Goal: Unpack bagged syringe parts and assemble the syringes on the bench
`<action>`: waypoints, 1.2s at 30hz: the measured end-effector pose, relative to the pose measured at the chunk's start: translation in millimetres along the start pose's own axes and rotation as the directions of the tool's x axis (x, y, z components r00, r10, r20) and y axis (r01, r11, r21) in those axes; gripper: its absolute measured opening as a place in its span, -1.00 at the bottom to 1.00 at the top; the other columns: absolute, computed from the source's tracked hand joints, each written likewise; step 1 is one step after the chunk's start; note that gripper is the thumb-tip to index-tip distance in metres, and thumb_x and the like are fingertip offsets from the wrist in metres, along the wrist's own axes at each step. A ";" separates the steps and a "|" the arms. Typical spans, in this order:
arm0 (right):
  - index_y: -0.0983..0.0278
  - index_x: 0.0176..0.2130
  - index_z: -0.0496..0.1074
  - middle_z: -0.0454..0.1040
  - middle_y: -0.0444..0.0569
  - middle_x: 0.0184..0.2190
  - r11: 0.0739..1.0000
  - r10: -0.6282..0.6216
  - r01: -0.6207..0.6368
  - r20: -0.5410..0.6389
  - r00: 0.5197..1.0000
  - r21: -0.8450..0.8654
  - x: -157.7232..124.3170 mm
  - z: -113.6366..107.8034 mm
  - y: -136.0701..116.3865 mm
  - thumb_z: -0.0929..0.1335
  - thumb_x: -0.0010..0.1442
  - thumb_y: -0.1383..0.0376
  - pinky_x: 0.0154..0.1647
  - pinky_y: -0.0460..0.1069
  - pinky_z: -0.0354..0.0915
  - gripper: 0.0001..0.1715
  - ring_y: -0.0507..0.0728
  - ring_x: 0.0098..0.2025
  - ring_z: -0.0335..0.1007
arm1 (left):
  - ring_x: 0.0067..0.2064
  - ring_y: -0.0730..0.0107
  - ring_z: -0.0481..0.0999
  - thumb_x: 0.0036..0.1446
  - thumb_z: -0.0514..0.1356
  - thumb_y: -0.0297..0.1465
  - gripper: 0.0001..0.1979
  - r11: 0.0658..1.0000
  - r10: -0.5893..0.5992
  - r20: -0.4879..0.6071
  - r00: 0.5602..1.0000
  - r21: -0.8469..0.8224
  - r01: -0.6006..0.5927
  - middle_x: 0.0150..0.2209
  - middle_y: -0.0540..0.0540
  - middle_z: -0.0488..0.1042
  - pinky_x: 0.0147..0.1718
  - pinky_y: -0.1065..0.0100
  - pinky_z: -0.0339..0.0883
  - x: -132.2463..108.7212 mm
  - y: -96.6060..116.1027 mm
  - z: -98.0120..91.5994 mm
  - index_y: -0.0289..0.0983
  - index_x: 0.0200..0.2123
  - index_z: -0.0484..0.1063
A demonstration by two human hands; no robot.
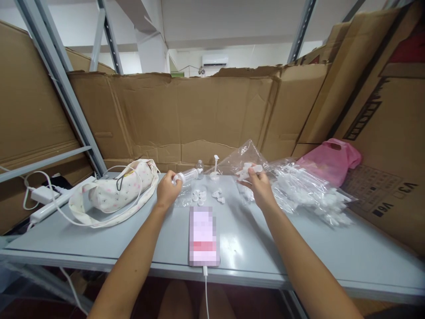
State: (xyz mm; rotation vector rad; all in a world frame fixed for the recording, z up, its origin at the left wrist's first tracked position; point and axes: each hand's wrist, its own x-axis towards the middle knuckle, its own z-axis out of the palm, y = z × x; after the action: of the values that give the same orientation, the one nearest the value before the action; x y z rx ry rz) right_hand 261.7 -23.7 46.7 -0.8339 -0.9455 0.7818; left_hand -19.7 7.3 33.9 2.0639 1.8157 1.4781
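Note:
My left hand point(168, 189) is closed round one end of a clear bottle with printed markings point(187, 176). The bottle lies nearly level, its white tip pointing right. In my right hand point(263, 189) is a bunch of white plastic pieces point(246, 171); their exact kind is too small to make out. A clear plastic bag point(249, 153) rises just behind that hand. Between the hands stand a clear container point(199, 165) and a thin white upright piece point(216, 165) with a wider base. Small white plastic parts point(199, 196) lie in front, with another little group point(218, 195) beside them.
A phone point(203, 235), plugged into a white cable point(206, 288), lies near the table's front edge. Bags of white parts point(308, 188) and a pink bag point(332, 159) are at right. A patterned cloth bag point(116, 190) and a power strip point(61, 201) sit left. Cardboard point(186, 110) walls the back.

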 end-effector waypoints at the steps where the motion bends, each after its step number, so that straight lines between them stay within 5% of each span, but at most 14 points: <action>1: 0.16 -0.14 0.31 0.46 -0.15 -0.34 1.000 -0.006 0.006 -0.001 1.000 -0.015 0.0 -0.1 -0.1 0.41 -0.03 0.04 -0.40 -0.04 0.44 -0.53 0.04 -0.35 0.44 | -0.43 0.41 0.30 0.01 0.07 -0.38 -0.96 1.000 0.002 0.014 1.000 0.009 -0.002 -0.46 0.03 0.35 -0.45 0.43 0.05 -0.5 0.7 0.0 -0.20 -0.43 0.22; 19: 0.13 -0.08 0.28 0.51 -0.08 -0.27 0.993 -0.081 0.088 0.095 0.992 -0.076 -0.1 -2.3 -4.0 0.37 0.00 -0.02 -0.33 -0.01 0.39 -0.48 0.11 -0.29 0.50 | -0.28 0.28 0.40 0.08 0.03 -0.41 -0.87 0.984 0.020 0.280 0.960 0.166 -0.069 -0.27 -0.09 0.44 -0.39 0.36 0.11 -5.3 1.5 12.0 -0.22 -0.27 0.29; 26: 0.15 -0.09 0.29 0.52 -0.08 -0.26 0.969 -0.246 0.246 0.010 0.969 -0.025 -1.0 -4.7 -14.0 0.34 0.07 0.01 -0.35 -0.05 0.36 -0.54 0.07 -0.31 0.49 | -0.20 0.27 0.38 0.07 0.03 -0.45 -0.90 0.990 0.122 0.250 0.961 0.040 -0.136 -0.26 -0.10 0.43 -0.26 0.33 0.18 0.8 -6.5 26.1 -0.23 -0.30 0.27; 36: 0.19 -0.16 0.29 0.51 -0.10 -0.34 0.973 -0.228 0.231 -0.128 0.965 0.007 6.5 -10.8 -9.0 0.35 0.05 0.02 -0.42 -0.06 0.34 -0.57 0.04 -0.41 0.47 | -0.20 0.32 0.37 0.05 0.08 -0.44 -0.94 0.978 0.010 0.307 0.952 -0.201 0.054 -0.26 -0.06 0.41 -0.23 0.35 0.16 19.3 -22.7 45.2 -0.22 -0.34 0.27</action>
State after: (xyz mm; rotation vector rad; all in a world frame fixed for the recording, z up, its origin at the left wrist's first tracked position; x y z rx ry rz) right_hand 275.7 -25.0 53.2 -0.7308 -0.9002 0.5314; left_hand -10.5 54.0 8.0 2.0280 1.4966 1.1987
